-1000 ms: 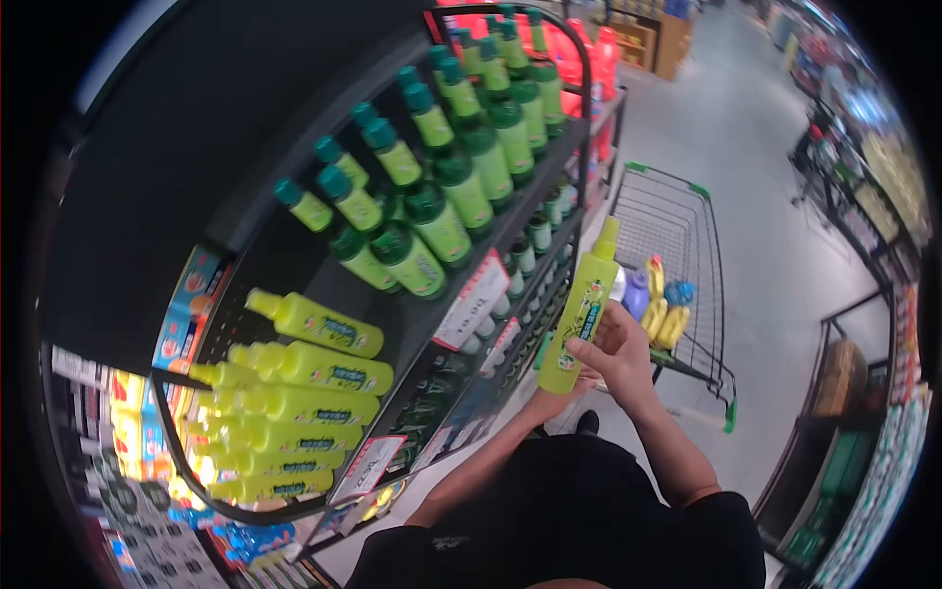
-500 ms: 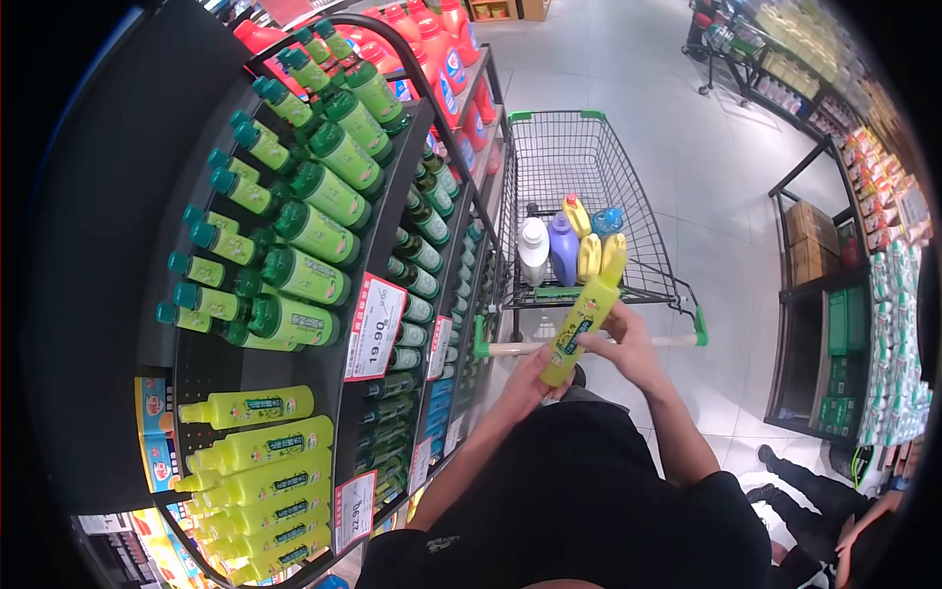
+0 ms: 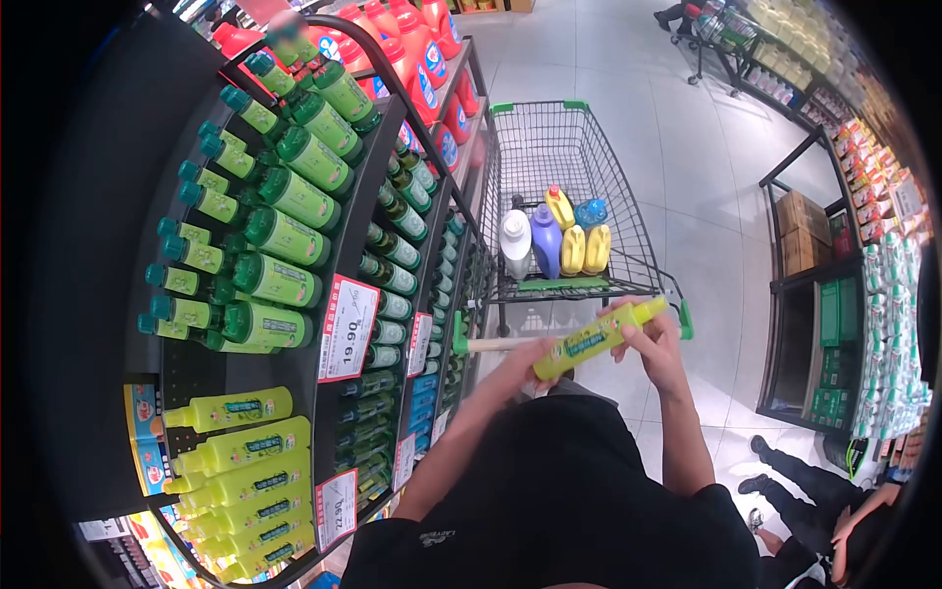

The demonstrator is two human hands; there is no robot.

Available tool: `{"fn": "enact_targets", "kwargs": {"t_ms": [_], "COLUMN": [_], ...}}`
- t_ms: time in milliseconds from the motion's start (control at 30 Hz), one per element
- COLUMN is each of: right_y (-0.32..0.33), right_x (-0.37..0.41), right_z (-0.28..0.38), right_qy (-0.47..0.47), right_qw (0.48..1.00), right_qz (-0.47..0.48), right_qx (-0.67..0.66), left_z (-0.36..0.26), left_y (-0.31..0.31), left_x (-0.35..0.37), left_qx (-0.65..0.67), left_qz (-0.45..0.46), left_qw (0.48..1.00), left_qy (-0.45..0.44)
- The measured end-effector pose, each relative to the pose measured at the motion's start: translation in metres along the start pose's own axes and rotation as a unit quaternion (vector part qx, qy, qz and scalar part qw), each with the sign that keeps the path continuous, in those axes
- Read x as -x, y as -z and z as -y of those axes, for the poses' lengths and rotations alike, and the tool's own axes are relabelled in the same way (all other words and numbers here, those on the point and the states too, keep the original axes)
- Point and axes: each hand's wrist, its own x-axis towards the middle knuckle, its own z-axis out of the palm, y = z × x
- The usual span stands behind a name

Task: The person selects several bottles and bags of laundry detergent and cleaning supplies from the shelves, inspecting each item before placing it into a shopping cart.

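Left hand point(image 3: 522, 359) wraps the base end of a yellow-green bottle point(image 3: 587, 342), fingers curled shut round it, while the right hand point(image 3: 655, 339) pinches the cap end with thumb and fingertips closed on the neck. The bottle lies almost level between them, label up, cap pointing to the person's right, just above the handle bar point(image 3: 488, 345) of the shopping cart point(image 3: 628, 187). A second ago it stood upright beside the shelf; half a second ago it leaned steeply. So it has been tipped onto its side and carried clear of the shelving, and it now sits at the cart's near end, not yet inside the basket.

In the basket stand a white bottle point(image 3: 515, 245), a purple bottle point(image 3: 545, 239), yellow jugs point(image 3: 585, 250) and a blue-capped container point(image 3: 591, 211). To the left, the shelf rack point(image 3: 196, 368) carries green-capped bottles point(image 3: 285, 238) above a 19.90 price tag point(image 3: 345, 327), with matching yellow-green bottles point(image 3: 245, 450) on the tier below and red detergent bottles point(image 3: 424, 69) further along. At lower right another person's shoes point(image 3: 760, 450) stand on the floor
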Motion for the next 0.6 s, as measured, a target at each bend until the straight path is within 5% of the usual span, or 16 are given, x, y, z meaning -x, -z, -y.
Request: {"fn": "enact_targets", "kwargs": {"t_ms": [100, 200, 300, 333, 600], "right_y": [0.004, 0.021, 0.048, 0.056, 0.071], "right_x": [-0.022, -0.066, -0.13, -0.15, -0.254], "right_z": [-0.002, -0.016, -0.073, -0.092, -0.257], "right_qy": [0.026, 0.034, 0.045, 0.04, -0.01], "right_qw": [0.993, 0.962, 0.924, 0.911, 0.909], "right_qz": [-0.069, -0.105, -0.117, -0.113, 0.007], "right_qx": [0.092, 0.248, 0.362, 0.394, 0.418], "left_z": [0.024, 0.017, 0.06, 0.051, 0.054], "left_y": [0.032, 0.065, 0.097, 0.088, 0.082], "left_x": [-0.041, -0.053, -0.071, -0.069, -0.068], "left_qx": [-0.271, -0.452, -0.583, -0.573, -0.578], "left_qz": [-0.238, -0.377, -0.389, -0.352, -0.386], "left_qw": [0.906, 0.783, 0.706, 0.734, 0.714], "left_qy": [-0.222, -0.201, -0.102, -0.091, -0.083]}}
